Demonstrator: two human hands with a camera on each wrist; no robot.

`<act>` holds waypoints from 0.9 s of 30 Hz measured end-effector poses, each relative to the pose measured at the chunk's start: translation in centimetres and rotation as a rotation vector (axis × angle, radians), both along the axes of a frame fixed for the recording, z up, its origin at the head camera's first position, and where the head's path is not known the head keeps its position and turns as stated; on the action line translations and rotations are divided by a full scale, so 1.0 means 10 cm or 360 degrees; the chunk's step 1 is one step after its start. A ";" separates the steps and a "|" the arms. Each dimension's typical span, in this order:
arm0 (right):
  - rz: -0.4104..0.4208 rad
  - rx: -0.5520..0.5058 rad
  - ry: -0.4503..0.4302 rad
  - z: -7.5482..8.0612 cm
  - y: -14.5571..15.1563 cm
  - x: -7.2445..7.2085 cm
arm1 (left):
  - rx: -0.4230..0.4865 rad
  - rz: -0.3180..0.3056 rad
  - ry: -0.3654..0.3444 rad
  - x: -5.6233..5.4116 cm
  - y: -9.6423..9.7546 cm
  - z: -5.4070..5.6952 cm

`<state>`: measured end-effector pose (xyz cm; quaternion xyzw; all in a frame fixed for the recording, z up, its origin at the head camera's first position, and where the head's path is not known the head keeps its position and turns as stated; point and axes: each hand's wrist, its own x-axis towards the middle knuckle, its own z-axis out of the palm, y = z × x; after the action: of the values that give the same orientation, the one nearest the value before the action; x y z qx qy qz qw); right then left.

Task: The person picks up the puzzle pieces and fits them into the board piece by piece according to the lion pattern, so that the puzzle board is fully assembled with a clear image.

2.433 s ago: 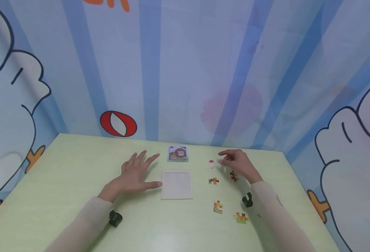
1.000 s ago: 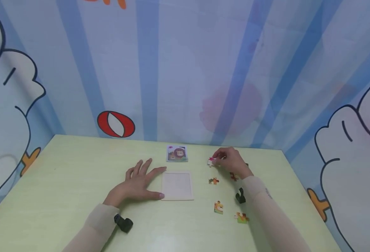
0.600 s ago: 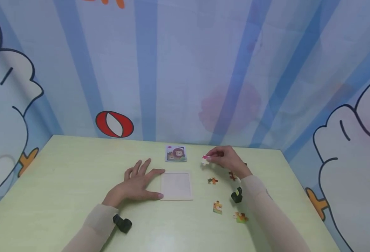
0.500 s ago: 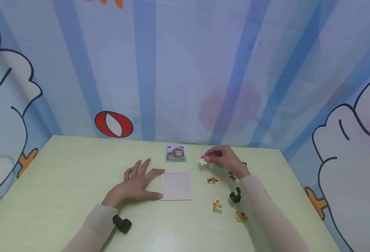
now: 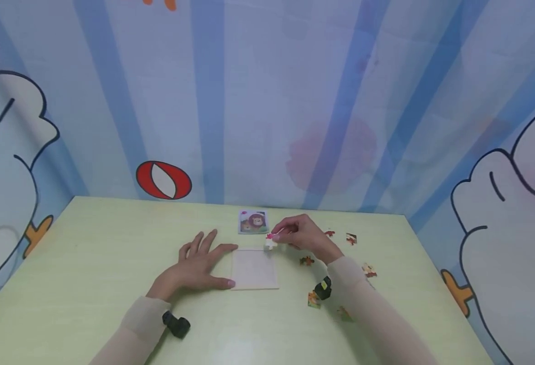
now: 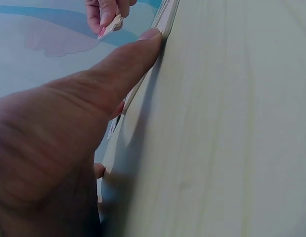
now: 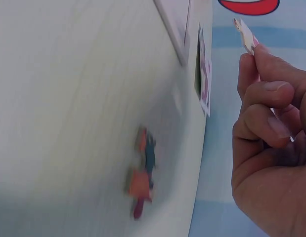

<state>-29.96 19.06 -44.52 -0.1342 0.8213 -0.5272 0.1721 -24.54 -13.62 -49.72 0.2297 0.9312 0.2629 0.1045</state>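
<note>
Between thumb and index finger my right hand (image 5: 305, 235) pinches a white and pink jigsaw piece (image 5: 269, 242), held up over the top right corner of a shallow white puzzle frame (image 5: 255, 270). In the right wrist view the jigsaw piece (image 7: 246, 37) stands clear of the table at the fingertips. My left hand (image 5: 199, 267) is spread at the frame's left side, thumb tip at its lower left corner and index fingertip at its upper left. The thumb (image 6: 118, 69) lies straight against the frame's edge in the left wrist view. Nothing sits inside the frame.
A square lion picture (image 5: 253, 222) lies behind the frame. Several loose jigsaw pieces are scattered on the right, among them an orange and green piece (image 5: 307, 260) and a brown one (image 5: 351, 239). A printed cloth (image 5: 258, 101) hangs along the table's back edge.
My right hand has taken hold of the white and pink jigsaw piece, lifted it and carried it left to the frame. My left hand has come down against the frame's left edge.
</note>
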 end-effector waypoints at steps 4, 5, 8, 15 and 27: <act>0.0041 0.0007 -0.0018 -0.01 -0.13 0.03 | -0.0034 0.0006 -0.0010 0.01 0.01 0.03; 0.0045 0.0013 -0.0020 -0.01 -0.16 0.03 | -0.0044 0.0005 -0.0006 0.01 0.01 0.03; 0.0046 0.0057 -0.0046 -0.04 -0.26 0.03 | -0.0085 0.0009 -0.0008 0.00 0.01 0.04; 0.0046 0.0108 -0.0166 -0.11 -0.46 0.03 | -0.0076 0.0004 -0.0022 -0.01 0.01 0.01; 0.0036 0.0248 -0.0121 -0.22 -0.74 0.01 | -0.0035 0.0023 0.0027 -0.02 -0.01 -0.11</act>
<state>-29.84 11.65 -46.68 -0.1094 0.8510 -0.4645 0.2190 -24.73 -13.73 -50.83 0.2240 0.9366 0.2514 0.0973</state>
